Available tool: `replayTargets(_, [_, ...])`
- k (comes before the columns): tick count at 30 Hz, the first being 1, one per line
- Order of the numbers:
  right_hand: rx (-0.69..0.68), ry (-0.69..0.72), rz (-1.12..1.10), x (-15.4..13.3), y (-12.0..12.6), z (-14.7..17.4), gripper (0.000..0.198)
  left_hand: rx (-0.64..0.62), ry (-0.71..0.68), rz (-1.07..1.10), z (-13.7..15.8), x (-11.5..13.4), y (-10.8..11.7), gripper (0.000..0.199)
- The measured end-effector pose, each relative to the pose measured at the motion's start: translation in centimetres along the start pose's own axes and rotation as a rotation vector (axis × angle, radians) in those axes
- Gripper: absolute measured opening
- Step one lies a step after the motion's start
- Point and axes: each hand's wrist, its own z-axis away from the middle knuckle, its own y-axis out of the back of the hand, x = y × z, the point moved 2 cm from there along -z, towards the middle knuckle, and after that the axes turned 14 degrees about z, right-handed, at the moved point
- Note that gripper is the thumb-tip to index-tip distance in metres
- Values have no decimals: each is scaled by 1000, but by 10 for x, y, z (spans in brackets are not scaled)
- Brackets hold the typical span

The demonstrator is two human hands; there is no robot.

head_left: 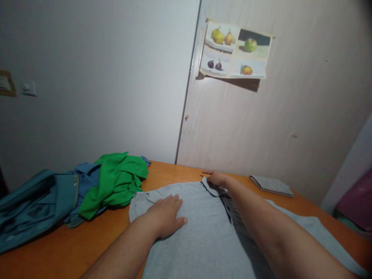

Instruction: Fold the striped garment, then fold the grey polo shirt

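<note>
A light grey shirt [200,232] lies spread on the orange table in front of me, with a dark-edged opening along its right side. My left hand [167,217] rests flat on the cloth, palm down, with the thumb apart from the fingers. At the shirt's far edge, my right hand [216,179] has hold of a turned-up flap of the cloth. One of its fingers points out to the left; the fingertips on the cloth are partly hidden. More pale grey cloth [316,228] shows beyond my right forearm.
A heap holds a green garment [119,182], a blue garment [87,176] and a teal garment [37,197] on the left of the orange table [168,169]. A folded striped cloth [271,185] lies at the back right. Fruit pictures [235,50] hang on the wall panel behind.
</note>
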Motion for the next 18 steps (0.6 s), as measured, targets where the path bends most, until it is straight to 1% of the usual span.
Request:
replayTargets(3, [-72,18,10,4,0,-8,46,-24,10,-28,1,1,1,75])
replayTargets(6, [-89,32,-16,9,-2,-17,32,-43,23,-49,1,2,1,77])
replayTargets(10, [-23,34,-68,15,-10,-26,21,-44,29,-48,2,2,1,76])
replayTargets(15, [85,49,-76,18,-19,-30,20,-57,36,-58,1,1,0,76])
replayTargets(18, [149,64,-42,19,-18,-28,21,-60,36,-71,0,1,1,75])
